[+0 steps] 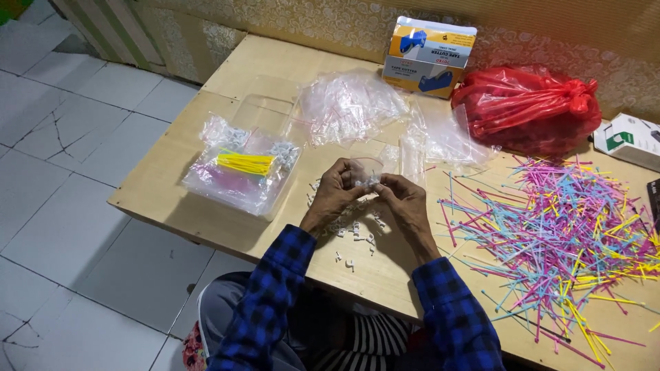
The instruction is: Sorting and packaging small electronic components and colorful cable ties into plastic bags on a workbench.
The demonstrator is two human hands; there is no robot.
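Plywood made up the counter (206,199) you sat at, its pale top carrying everything from the wall down to your lap. Across its right side lay the biggest spread, a loose heap of pink, blue and yellow cable ties (564,220), fanned out and overlapping. Behind that heap sat a knotted red plastic bag (529,106), bulging, close to the wall, with a white carton (629,141) just to its right. Left of the red bag stood an orange and blue cardboard box (427,55). In front of that box lay a pile of empty clear zip bags (350,106), with more flat clear bags (440,137) beside it. On the left part of the counter sat a clear plastic tray (240,172) holding filled packets, one with a bundle of yellow ties (246,163) inside. Your left hand (333,192) and right hand (405,196) met near the middle of the counter, both curled shut, pinching a small clear zip bag (364,172) between their fingertips; the bag was held just above the counter, in front of the flat bags. Beneath your wrists, small white cable clips (354,237) were scattered loose on the wood, well apart from the coloured ties.
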